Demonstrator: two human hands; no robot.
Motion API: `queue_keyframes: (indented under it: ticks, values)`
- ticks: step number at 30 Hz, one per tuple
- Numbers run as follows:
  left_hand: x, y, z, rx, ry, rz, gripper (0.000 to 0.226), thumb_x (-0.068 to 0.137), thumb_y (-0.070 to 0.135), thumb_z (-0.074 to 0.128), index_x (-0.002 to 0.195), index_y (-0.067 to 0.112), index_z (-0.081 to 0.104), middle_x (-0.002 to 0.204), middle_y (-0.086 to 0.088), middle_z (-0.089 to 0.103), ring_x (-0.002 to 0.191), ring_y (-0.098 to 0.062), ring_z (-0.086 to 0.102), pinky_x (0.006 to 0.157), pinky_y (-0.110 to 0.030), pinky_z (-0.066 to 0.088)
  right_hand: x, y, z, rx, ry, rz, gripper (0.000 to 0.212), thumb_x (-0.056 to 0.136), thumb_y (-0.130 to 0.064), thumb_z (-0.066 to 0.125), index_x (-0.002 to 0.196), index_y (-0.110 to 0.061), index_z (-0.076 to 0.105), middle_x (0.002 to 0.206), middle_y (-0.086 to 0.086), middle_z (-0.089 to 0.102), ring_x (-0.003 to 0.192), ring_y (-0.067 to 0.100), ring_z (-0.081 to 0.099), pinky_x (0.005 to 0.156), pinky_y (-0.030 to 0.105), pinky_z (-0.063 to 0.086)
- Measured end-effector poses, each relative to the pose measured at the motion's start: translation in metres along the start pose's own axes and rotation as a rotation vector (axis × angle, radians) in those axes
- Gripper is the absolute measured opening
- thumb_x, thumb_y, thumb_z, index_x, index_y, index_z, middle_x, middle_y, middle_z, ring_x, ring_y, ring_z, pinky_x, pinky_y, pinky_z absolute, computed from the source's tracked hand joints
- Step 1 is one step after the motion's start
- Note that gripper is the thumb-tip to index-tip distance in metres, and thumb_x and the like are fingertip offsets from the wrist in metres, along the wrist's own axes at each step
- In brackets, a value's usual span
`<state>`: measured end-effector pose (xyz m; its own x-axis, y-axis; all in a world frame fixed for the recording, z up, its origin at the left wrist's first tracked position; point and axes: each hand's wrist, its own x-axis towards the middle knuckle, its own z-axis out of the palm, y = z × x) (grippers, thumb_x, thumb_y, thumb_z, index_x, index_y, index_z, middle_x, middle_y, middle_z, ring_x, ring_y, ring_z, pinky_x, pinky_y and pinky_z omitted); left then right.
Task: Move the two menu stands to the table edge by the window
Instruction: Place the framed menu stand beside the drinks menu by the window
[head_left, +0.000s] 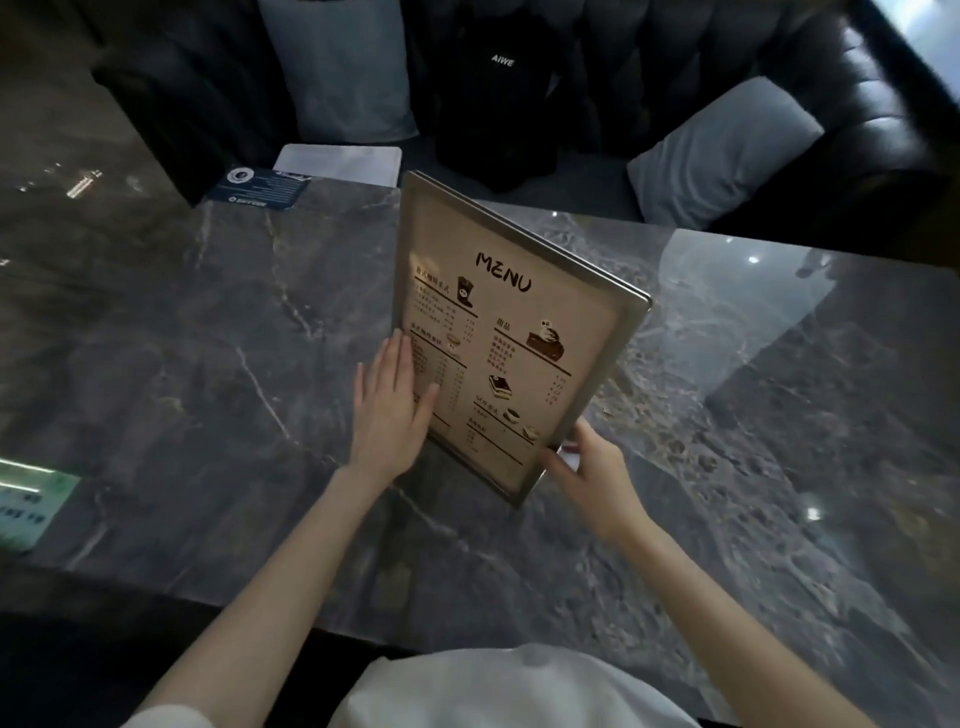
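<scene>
Left hand (395, 405) lying flat, fingers stretched out, pressing on the lower left of the menu stand (511, 332). Right hand (592, 467) curling around the stand's lower right corner, thumb on the front face, pinching the frame. Stand tilting above the middle of the dark marble table (182, 338), printed side facing the person. Only this one stand clearly showing.

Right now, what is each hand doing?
Left hand: open, flat against the front of the metal-framed menu stand, fingers straight.
Right hand: closed on the menu stand's lower right corner.
</scene>
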<state>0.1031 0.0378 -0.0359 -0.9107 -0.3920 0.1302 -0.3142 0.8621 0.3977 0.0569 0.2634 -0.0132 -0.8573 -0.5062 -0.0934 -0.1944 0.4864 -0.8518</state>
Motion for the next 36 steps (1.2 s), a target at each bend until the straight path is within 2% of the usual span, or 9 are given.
queue_keyframes:
  ticks: [4, 9, 12, 15, 17, 18, 24, 30, 36]
  values:
    - [0.001, -0.005, 0.006, -0.312, 0.021, 0.022, 0.064, 0.098, 0.037, 0.033, 0.148, 0.009, 0.005, 0.159, -0.008, 0.005, 0.143, -0.022, 0.016, 0.117, -0.041, 0.016, 0.001, 0.003, 0.002, 0.021, 0.005, 0.018, 0.024, 0.086, -0.010, 0.059, 0.110, -0.016, 0.058, 0.090, -0.026, 0.059, 0.080, -0.019, 0.057, 0.067, 0.000, 0.044]
    - [0.015, 0.002, 0.003, -0.619, 0.159, -0.157, 0.053, 0.097, 0.037, 0.038, 0.142, 0.011, 0.028, 0.143, -0.006, 0.030, 0.123, -0.008, 0.036, 0.105, -0.025, 0.032, 0.002, 0.004, -0.001, 0.064, -0.007, 0.037, 0.025, 0.086, -0.011, 0.060, 0.111, -0.018, 0.058, 0.096, -0.016, 0.064, 0.083, -0.013, 0.059, 0.071, 0.002, 0.047]
    - [0.031, 0.001, -0.003, -0.764, 0.162, -0.292, 0.041, 0.097, 0.035, 0.038, 0.132, 0.014, 0.044, 0.125, 0.002, 0.040, 0.101, 0.004, 0.046, 0.084, -0.007, 0.038, 0.001, 0.003, -0.001, 0.070, -0.005, 0.026, 0.028, 0.086, -0.010, 0.060, 0.114, -0.016, 0.058, 0.100, -0.014, 0.064, 0.085, -0.009, 0.059, 0.071, 0.001, 0.046]
    - [0.044, -0.007, -0.007, -0.859, 0.185, -0.388, 0.026, 0.097, 0.028, 0.042, 0.103, 0.017, 0.065, 0.105, 0.003, 0.059, 0.091, 0.007, 0.056, 0.080, -0.008, 0.044, 0.001, 0.002, -0.003, 0.065, -0.005, 0.023, 0.030, 0.085, -0.008, 0.061, 0.114, -0.017, 0.059, 0.097, -0.021, 0.063, 0.081, -0.014, 0.059, 0.071, -0.001, 0.044]
    - [0.048, -0.010, -0.009, -0.992, 0.185, -0.463, 0.026, 0.096, 0.026, 0.044, 0.080, 0.028, 0.064, 0.083, 0.011, 0.063, 0.068, 0.016, 0.059, 0.058, 0.001, 0.042, 0.002, 0.002, -0.004, 0.079, -0.013, 0.032, 0.031, 0.084, -0.007, 0.061, 0.113, -0.020, 0.060, 0.092, -0.028, 0.061, 0.081, -0.019, 0.057, 0.069, 0.000, 0.044]
    - [0.049, -0.013, -0.009, -1.055, 0.167, -0.483, 0.025, 0.096, 0.027, 0.045, 0.078, 0.029, 0.063, 0.079, 0.012, 0.063, 0.064, 0.014, 0.061, 0.053, 0.000, 0.042, 0.002, 0.002, -0.005, 0.079, -0.018, 0.034, 0.031, 0.084, -0.007, 0.061, 0.112, -0.020, 0.060, 0.091, -0.029, 0.060, 0.082, -0.021, 0.057, 0.069, -0.001, 0.044]
    - [0.050, -0.025, -0.002, -1.264, -0.019, -0.486, 0.027, 0.095, 0.028, 0.048, 0.106, 0.010, 0.064, 0.095, 0.000, 0.071, 0.078, -0.002, 0.070, 0.062, -0.012, 0.052, 0.003, 0.001, -0.005, 0.083, -0.022, 0.035, 0.030, 0.083, -0.006, 0.062, 0.111, -0.018, 0.061, 0.088, -0.033, 0.058, 0.079, -0.025, 0.054, 0.068, -0.004, 0.040]
    - [0.053, -0.027, -0.004, -1.367, -0.043, -0.535, 0.020, 0.093, 0.023, 0.051, 0.090, 0.013, 0.068, 0.080, 0.006, 0.077, 0.077, -0.007, 0.072, 0.061, -0.015, 0.054, 0.006, 0.001, -0.004, 0.104, -0.017, 0.035, 0.029, 0.083, -0.005, 0.061, 0.109, -0.017, 0.062, 0.089, -0.030, 0.059, 0.080, -0.023, 0.056, 0.069, -0.003, 0.043]
    - [0.051, -0.022, -0.006, -1.433, -0.034, -0.586, 0.025, 0.093, 0.023, 0.052, 0.105, 0.006, 0.066, 0.086, 0.002, 0.076, 0.080, -0.009, 0.072, 0.062, -0.017, 0.055, 0.004, -0.001, -0.007, 0.139, -0.029, 0.013, 0.030, 0.082, -0.001, 0.061, 0.108, -0.016, 0.064, 0.091, -0.031, 0.060, 0.084, -0.021, 0.057, 0.072, -0.001, 0.043]
